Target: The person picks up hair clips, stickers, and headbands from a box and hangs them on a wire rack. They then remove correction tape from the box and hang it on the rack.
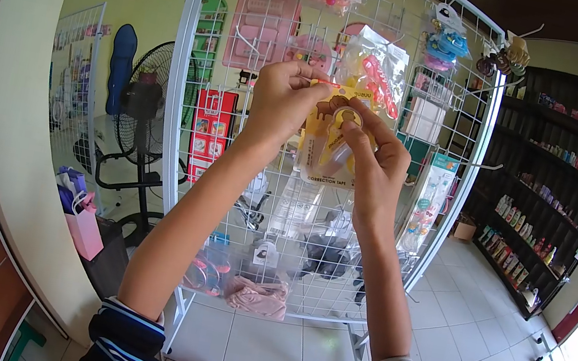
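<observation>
A yellow correction tape package [330,166] is held upright in front of a white wire grid rack [178,153]. My left hand [283,102] pinches its upper left corner, beside a small red piece at the top edge. With fingers closed on its right side, my right hand [377,153] steadies the package, thumb on the front. Just behind the package hangs a clear bag [383,62] with yellow and red items. Whether the package touches a rack hook is hidden by my fingers.
Pink hair bands [257,295] and a toothbrush pack [428,205] hang on the rack. A black fan [142,100] and a pink paper bag [85,230] are at left. Dark shelves [548,180] with bottles stand at right. Hooks [489,166] jut from the rack.
</observation>
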The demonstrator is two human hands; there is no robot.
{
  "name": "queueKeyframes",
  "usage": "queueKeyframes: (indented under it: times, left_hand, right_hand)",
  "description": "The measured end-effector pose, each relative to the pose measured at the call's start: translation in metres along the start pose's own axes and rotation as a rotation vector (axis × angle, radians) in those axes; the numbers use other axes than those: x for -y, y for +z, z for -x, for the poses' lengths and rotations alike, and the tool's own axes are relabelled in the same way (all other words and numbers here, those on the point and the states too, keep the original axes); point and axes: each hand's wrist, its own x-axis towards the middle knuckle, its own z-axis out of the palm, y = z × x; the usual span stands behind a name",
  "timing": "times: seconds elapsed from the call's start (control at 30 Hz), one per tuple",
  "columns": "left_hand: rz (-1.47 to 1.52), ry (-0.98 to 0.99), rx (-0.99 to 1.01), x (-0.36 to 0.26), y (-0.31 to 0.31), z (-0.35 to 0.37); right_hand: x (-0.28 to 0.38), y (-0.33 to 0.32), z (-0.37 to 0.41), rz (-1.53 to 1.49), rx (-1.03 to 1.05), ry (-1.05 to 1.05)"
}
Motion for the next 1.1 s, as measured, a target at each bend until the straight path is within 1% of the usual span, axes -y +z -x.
queueKeyframes:
  times: [0.13, 0.23, 0.4, 0.63, 0.67, 0.73, 0.77, 0.83, 0.87, 0.93, 0.97, 1.0, 1.03, 1.07, 1.1]
  left_hand:
    - [-0.014, 0.019, -0.025, 0.001, -0.003, -0.002]
    - [-0.013, 0.013, -0.029, 0.002, -0.001, -0.001]
    - [-0.008, 0.001, -0.014, 0.001, 0.002, 0.001]
    - [-0.026, -0.002, -0.021, 0.012, 0.007, -0.004]
    - [-0.026, -0.007, -0.02, 0.018, 0.007, -0.006]
    - [0.055, 0.086, -0.064, 0.035, 0.009, -0.011]
    - [0.052, 0.08, -0.065, 0.044, 0.009, -0.013]
    - [-0.017, 0.159, -0.092, 0.063, 0.011, -0.015]
    - [-0.018, 0.155, -0.095, 0.074, 0.011, -0.018]
    - [-0.229, 0.296, -0.221, 0.093, 0.014, -0.021]
    - [-0.243, 0.239, -0.221, 0.1, 0.015, -0.019]
    - [-0.245, 0.234, -0.226, 0.108, 0.017, -0.019]
    - [-0.287, 0.22, -0.241, 0.117, 0.019, -0.019]
    - [-0.33, 0.205, -0.256, 0.127, 0.022, -0.019]
    - [-0.29, 0.255, -0.262, 0.133, 0.025, -0.021]
  right_hand:
    - [0.0, 0.002, -0.002, -0.014, 0.005, -0.011]
    - [-0.003, 0.001, -0.003, 0.035, 0.012, -0.062]
    - [0.001, -0.001, 0.001, -0.044, -0.008, -0.003]
    - [-0.009, -0.007, -0.002, -0.015, -0.015, 0.035]
    - [-0.014, -0.007, -0.003, -0.002, -0.014, 0.032]
    - [-0.027, -0.008, -0.006, 0.011, -0.012, 0.036]
    - [-0.036, -0.008, -0.007, -0.005, -0.007, 0.057]
    - [-0.062, -0.008, -0.01, -0.022, 0.002, 0.084]
    - [-0.079, -0.009, -0.013, 0.008, 0.004, 0.05]
    - [-0.107, -0.011, -0.016, 0.039, 0.01, 0.019]
    - [-0.119, -0.012, -0.017, 0.098, -0.023, -0.041]
    - [-0.13, -0.012, -0.018, 0.157, -0.055, -0.102]
    - [-0.142, -0.013, -0.02, 0.156, -0.047, -0.097]
    - [-0.153, -0.015, -0.021, 0.231, -0.063, -0.047]
    - [-0.158, -0.015, -0.022, 0.308, -0.076, 0.005]
